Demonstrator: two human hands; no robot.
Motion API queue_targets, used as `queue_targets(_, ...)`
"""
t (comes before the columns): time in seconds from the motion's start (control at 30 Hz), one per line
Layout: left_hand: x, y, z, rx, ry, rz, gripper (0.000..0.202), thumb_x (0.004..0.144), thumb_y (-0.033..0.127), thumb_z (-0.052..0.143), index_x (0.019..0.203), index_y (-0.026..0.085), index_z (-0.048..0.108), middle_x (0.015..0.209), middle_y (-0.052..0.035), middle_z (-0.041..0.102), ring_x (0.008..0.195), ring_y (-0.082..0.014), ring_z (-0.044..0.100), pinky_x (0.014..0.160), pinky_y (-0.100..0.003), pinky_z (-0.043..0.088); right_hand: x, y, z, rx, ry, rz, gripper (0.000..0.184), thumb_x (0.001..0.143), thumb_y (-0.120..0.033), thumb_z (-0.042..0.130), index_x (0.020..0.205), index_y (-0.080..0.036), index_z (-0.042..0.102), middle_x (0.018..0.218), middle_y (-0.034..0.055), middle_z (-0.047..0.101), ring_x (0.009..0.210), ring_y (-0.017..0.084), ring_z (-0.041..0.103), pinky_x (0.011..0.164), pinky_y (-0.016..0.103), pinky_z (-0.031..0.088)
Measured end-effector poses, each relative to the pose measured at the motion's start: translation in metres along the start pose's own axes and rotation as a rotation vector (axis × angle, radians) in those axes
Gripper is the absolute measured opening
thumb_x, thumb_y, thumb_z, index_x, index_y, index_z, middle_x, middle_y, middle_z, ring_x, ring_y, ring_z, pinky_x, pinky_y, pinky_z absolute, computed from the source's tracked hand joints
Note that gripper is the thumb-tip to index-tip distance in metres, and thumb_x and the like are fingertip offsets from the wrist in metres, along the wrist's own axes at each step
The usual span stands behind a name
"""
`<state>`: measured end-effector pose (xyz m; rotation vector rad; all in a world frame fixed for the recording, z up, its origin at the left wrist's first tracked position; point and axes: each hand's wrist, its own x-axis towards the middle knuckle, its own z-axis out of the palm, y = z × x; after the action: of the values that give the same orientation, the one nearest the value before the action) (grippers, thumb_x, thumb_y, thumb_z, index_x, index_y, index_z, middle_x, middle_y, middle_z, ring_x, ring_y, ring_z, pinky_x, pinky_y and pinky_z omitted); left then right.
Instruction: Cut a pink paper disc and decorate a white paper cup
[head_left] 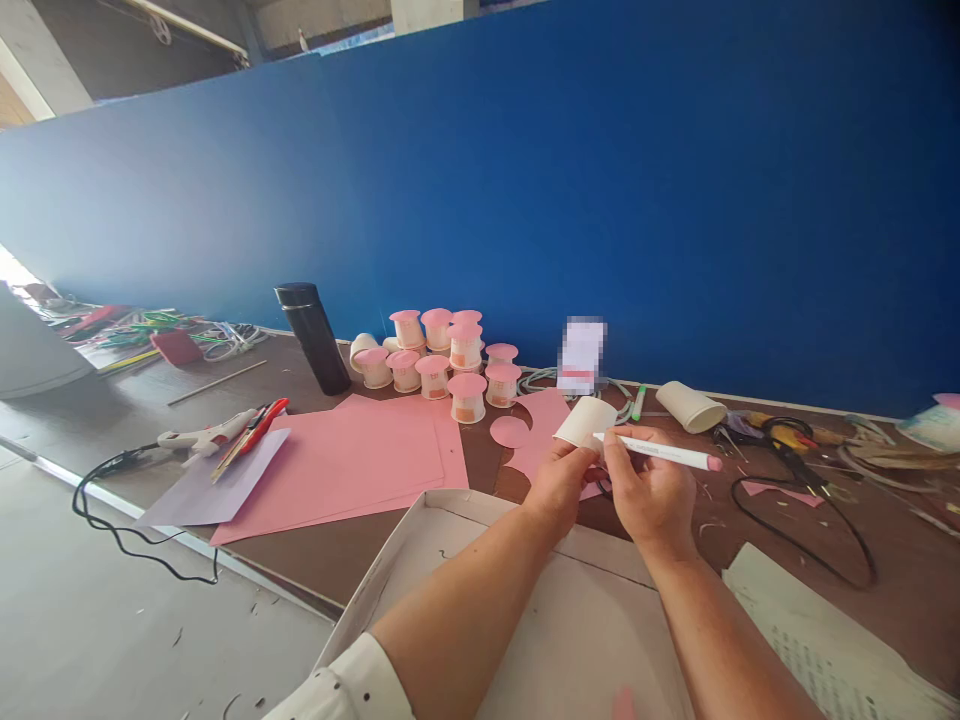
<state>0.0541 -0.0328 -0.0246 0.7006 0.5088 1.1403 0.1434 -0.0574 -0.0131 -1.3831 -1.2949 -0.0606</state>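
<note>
My left hand (559, 487) is closed around a white paper cup (586, 420), tipped on its side above the near part of the table. My right hand (658, 500) grips a white marker pen (664, 452) with a pink end; its tip points left at the cup's side, though I cannot tell whether it touches. Just behind the hands lie a pink paper circle (511, 432) and a cut pink sheet (541, 415). Beneath my forearms is a shallow white box lid (525, 620).
Several paper cups with pink paper tops (467, 398) stand grouped at the back, near a black thermos (313, 340). Pink sheets (360, 455) and a glue gun (206, 437) lie left. Rightward are a loose cup (691, 407) and a black cable (814, 575). A blue partition (562, 180) rises behind.
</note>
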Motion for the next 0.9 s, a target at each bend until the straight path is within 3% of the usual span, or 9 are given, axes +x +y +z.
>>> queue_targets(0.5, -0.0034, 0.0043, 0.0026, -0.02, -0.056, 0.026, 0.038, 0.063, 0.028, 0.074, 0.098, 0.013, 0.07, 0.101, -0.0113, 0.068, 0.095, -0.0244, 0.062, 0.084, -0.034, 0.045, 0.0001, 0.0018, 0.0001, 0.011, -0.001, -0.013, 0.022, 0.082, -0.041, 0.058, 0.083, -0.019, 0.063, 0.074, 0.0057, 0.067, 0.064, 0.019, 0.062, 0.062, 0.029, 0.048)
queue_targets(0.9, -0.0058, 0.0061, 0.0042, -0.053, -0.117, 0.052, 0.027, 0.062, 0.027, 0.076, 0.086, 0.016, 0.073, 0.087, -0.0073, 0.07, 0.091, -0.0222, 0.063, 0.091, -0.035, 0.043, 0.0015, 0.0007, -0.0001, 0.001, 0.01, -0.021, 0.023, 0.084, -0.041, 0.057, 0.084, -0.019, 0.062, 0.074, 0.0058, 0.067, 0.062, 0.018, 0.061, 0.06, 0.029, 0.048)
